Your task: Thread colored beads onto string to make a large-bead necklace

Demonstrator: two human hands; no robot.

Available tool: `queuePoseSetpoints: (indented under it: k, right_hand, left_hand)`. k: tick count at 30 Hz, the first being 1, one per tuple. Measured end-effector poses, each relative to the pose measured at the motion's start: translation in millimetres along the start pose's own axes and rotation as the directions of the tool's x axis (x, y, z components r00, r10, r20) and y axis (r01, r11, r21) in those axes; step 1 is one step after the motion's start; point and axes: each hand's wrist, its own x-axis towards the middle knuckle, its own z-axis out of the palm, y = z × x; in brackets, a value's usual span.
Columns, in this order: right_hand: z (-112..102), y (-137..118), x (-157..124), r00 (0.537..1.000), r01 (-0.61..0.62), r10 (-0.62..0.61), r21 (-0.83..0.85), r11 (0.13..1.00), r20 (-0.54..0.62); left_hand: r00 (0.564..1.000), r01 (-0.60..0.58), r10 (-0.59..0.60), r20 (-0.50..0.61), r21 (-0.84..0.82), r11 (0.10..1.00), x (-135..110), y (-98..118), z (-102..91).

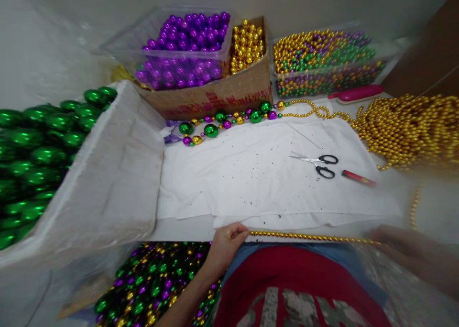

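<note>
A strand of gold beads (pixel 304 236) runs straight and nearly level along the front edge of the table. My left hand (pixel 229 238) pinches its left end between thumb and fingers. At the other end my right hand (pixel 403 248), smeared by motion, closes on the strand; its fingertips are blurred. Beyond my hands, a white cloth (pixel 244 183) covers the table, dotted with small dark specks. Black-handled scissors (pixel 318 162) lie partly open on it, beside a red lighter (pixel 358 178). A string of mixed green, purple and gold beads (pixel 239 119) stretches along the back.
On the left stands a white foam box (pixel 118 174) with large green beads (pixel 43 155). At the back are a clear bin (pixel 143 54) of purple beads, a cardboard box (pixel 215 97), and a bin of small mixed beads (pixel 326 64). Gold strands (pixel 416 131) pile up right.
</note>
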Motion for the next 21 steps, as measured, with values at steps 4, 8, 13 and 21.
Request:
queuePoseSetpoints:
  k: [4, 8, 13, 21]
  right_hand:
    - [3.9, 0.1, 7.1, 0.996, -0.028, 0.027, 0.0, 1.0, 0.089]
    - [0.6, -12.5, 11.8, 0.998, -0.05, 0.049, 0.002, 0.999, 0.043]
    - [-1.7, -18.5, 14.4, 0.999, -0.038, 0.037, 0.048, 0.998, 0.016]
    - [0.6, -16.9, 18.2, 0.999, -0.053, 0.052, 0.103, 0.993, 0.009]
  left_hand:
    - [1.0, -0.01, 0.009, 0.016, 0.034, 0.999, 0.6, 0.1, -3.2]
    - [0.999, 0.005, -0.008, 0.037, 0.088, 0.996, 8.5, 0.5, -7.4]
    - [0.997, 0.027, -0.033, 0.076, 0.082, 0.996, 16.6, 0.5, -8.9]
    - [0.993, 0.088, -0.091, 0.079, 0.044, 0.995, 18.3, -3.2, -7.9]
